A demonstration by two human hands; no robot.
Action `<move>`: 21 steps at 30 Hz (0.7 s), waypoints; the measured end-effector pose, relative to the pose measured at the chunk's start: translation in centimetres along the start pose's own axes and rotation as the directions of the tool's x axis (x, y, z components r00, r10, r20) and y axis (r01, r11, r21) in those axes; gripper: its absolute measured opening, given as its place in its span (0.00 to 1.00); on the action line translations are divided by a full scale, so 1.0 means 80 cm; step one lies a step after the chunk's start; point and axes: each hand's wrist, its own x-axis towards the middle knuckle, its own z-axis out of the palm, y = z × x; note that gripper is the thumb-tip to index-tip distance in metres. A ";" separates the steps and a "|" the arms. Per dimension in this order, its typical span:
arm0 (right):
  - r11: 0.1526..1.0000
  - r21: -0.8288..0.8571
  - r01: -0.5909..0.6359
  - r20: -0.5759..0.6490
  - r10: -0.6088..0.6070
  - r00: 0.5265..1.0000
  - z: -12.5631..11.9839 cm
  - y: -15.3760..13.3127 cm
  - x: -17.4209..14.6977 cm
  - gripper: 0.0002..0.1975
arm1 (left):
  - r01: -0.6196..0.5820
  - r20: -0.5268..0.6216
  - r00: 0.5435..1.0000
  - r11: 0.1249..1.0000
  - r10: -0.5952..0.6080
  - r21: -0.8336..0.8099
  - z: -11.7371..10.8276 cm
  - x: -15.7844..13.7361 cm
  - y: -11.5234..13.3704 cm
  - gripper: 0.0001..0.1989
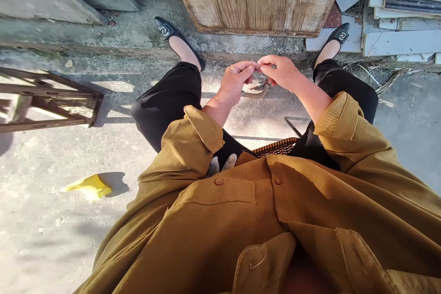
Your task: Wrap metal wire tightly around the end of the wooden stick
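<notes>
A person in a brown shirt (220, 225) sits on a woven chair (275, 147), two pale glove-like tips (229, 161) at the lap. One yellow object (89, 187) lies on the ground, near left. Farther off, two bare hands meet: the left hand (237, 78) pinches one small pale thing (252, 61) between thumb and forefinger; the right hand (279, 71) nearly closes beside it, its hold unclear. Fine handling seems under way; what is done or left cannot be told. Beyond are two black shoes (168, 32), one wooden panel (255, 0) and, far right, stacked tiles (403, 43), too overlapped to count.
</notes>
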 end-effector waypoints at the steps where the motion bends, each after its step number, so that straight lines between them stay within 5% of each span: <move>1: 1.000 -0.016 0.024 -0.018 -0.024 1.000 0.000 0.000 0.001 0.14 | 0.006 0.014 1.000 1.000 -0.006 0.002 0.000 -0.001 0.001 0.15; 5: 0.958 -0.227 0.173 -0.039 -0.186 0.982 -0.008 -0.005 0.002 0.21 | 0.036 0.087 0.995 0.998 -0.040 0.048 0.000 -0.006 0.011 0.18; 9: 0.830 -0.432 0.354 0.144 -0.324 0.935 -0.016 -0.005 0.001 0.23 | 0.069 0.184 0.979 0.991 -0.089 0.110 -0.001 -0.010 0.016 0.18; 14: 0.706 -0.572 0.416 0.269 -0.318 0.909 -0.012 0.012 0.004 0.17 | 0.083 0.231 0.964 0.976 -0.130 0.202 -0.005 -0.009 0.009 0.17; 21: 0.596 -0.620 0.510 0.325 -0.396 0.859 -0.009 0.019 0.004 0.21 | 0.133 0.203 0.950 0.893 -0.239 0.430 -0.007 -0.008 0.013 0.11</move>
